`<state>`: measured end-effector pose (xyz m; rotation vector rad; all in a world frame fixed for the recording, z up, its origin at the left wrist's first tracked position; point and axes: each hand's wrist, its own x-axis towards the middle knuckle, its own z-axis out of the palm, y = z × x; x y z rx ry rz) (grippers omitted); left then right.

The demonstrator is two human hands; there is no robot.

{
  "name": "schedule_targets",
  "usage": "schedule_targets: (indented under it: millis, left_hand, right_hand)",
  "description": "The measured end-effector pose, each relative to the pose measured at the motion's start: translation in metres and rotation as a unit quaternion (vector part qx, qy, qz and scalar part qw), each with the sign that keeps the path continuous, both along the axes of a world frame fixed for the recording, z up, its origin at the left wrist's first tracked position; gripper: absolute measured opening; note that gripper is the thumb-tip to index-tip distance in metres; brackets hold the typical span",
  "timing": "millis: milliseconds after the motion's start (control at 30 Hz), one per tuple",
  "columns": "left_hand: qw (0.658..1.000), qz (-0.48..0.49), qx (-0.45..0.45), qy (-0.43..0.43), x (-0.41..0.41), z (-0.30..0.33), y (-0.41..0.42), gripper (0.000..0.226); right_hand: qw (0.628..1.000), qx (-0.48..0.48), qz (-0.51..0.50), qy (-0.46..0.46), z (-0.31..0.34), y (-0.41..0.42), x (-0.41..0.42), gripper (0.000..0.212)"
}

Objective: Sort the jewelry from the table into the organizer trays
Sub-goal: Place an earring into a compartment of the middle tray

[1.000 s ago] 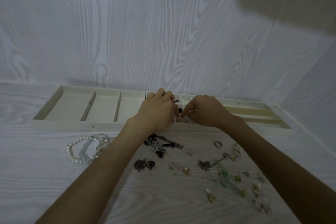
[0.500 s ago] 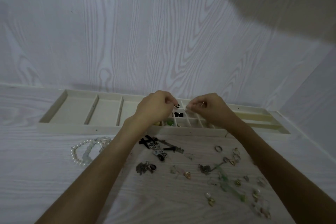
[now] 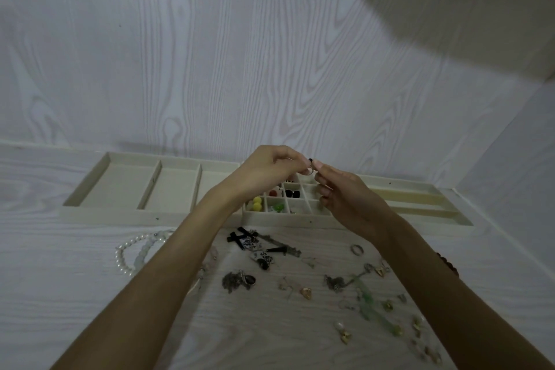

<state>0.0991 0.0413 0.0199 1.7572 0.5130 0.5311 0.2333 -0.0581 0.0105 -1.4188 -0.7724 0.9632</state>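
My left hand (image 3: pixel 267 170) and my right hand (image 3: pixel 345 198) meet above the small-cell organizer tray (image 3: pixel 288 215), fingertips together. Between them they pinch a small earring with a dark bead (image 3: pixel 310 167). Cells below hold yellow balls (image 3: pixel 256 203), green pieces (image 3: pixel 277 207) and black studs (image 3: pixel 292 194). Loose jewelry lies on the table in front: a black bow piece (image 3: pixel 240 237), a silver ring (image 3: pixel 356 249), a gold earring (image 3: pixel 306 292), a green chain (image 3: pixel 372 303) and a pearl bracelet (image 3: pixel 129 252).
A cream tray with three long compartments (image 3: pixel 132 209) sits to the left of the small-cell tray. Another tray with long slots (image 3: pixel 420 204) lies to the right. A wood-grain wall rises just behind the trays. More small earrings (image 3: pixel 420 336) are scattered at the lower right.
Both hands have lifted out of the small-cell tray and now hold the small piece in the air above it. The tray's filled cells have come into view.
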Motion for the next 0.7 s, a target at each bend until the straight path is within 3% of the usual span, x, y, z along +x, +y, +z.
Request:
schedule_targets:
  millis: [133,400,533,700]
  left_hand:
    - [1.000,-0.022,0.011,-0.006,0.000,-0.005,0.002,0.019]
    - [0.999,0.016,0.020,-0.027,0.006,-0.015,0.004,0.013]
    - [0.997,0.048,0.065,0.008,0.013,-0.023,0.005,0.007]
    - [0.997,0.052,0.044,0.045,0.018,-0.033,0.004,0.005]
  right_hand:
    - [0.999,-0.011,-0.023,-0.027,-0.001,0.001,-0.002,0.015]
    - [0.976,-0.020,-0.093,-0.195,0.001,-0.004,-0.001,0.023]
    - [0.969,-0.025,-0.106,-0.222,0.000,-0.005,-0.003,0.017]
    - [0.948,-0.073,-0.098,-0.295,-0.007,-0.007,0.003,0.022]
